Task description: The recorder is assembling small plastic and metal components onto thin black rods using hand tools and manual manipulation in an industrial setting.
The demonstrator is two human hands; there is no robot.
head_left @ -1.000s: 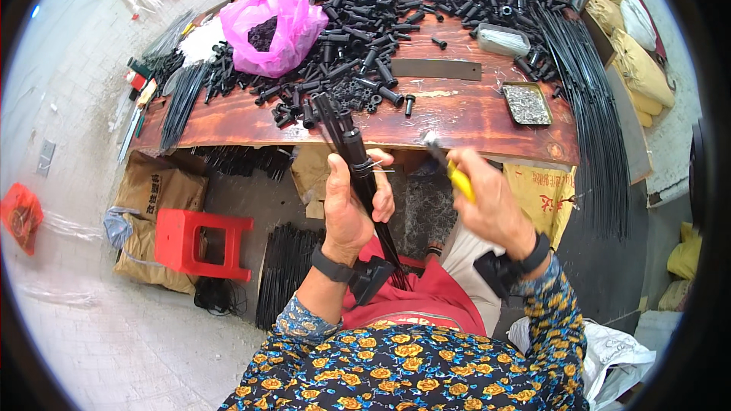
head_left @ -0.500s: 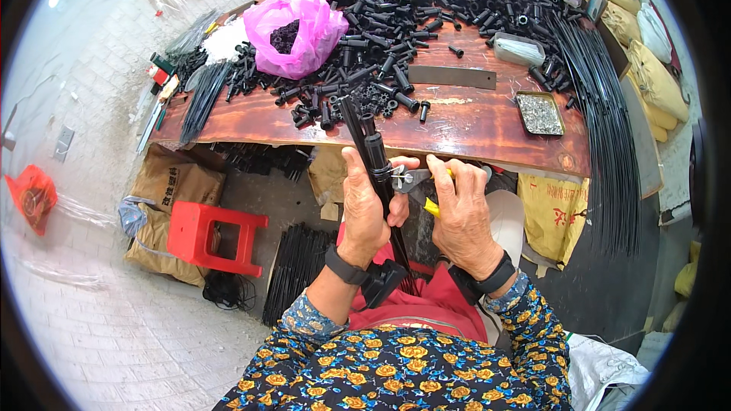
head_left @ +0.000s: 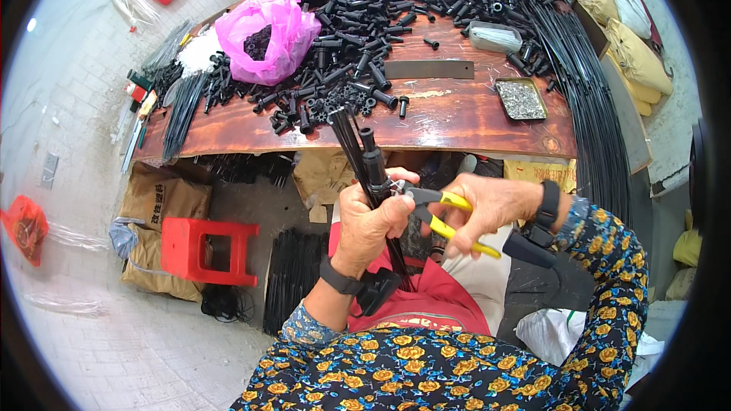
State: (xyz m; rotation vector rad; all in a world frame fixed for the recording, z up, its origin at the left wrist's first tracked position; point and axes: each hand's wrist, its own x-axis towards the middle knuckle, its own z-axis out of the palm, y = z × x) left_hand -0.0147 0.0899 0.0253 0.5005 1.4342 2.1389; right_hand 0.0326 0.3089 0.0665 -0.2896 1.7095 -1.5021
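Note:
My left hand [head_left: 364,224] is wrapped round a bundle of thin black rods [head_left: 346,129] that slants up from my lap. A ribbed black plastic tube [head_left: 372,158] stands among the rods, and its lower part is hidden by my fingers. My right hand [head_left: 491,202] grips a pair of yellow-handled pliers [head_left: 455,200], the handles spread apart. The grey jaws meet a small shiny metal piece at the tube, beside my left thumb. Whether the jaws bite on it I cannot tell.
Black plastic tubes [head_left: 343,68] are heaped over the wooden table [head_left: 304,139], with a pink bag [head_left: 301,30], a metal strip [head_left: 430,69] and a tin of small metal parts [head_left: 521,99]. Long black rods [head_left: 598,144] overhang the right edge. A red stool [head_left: 179,247] stands at left.
My right hand has swung outward and turned, its elbow raised, and the pliers now lie sideways with more handle showing. My left thumb has folded down toward the jaws. The view has shifted slightly.

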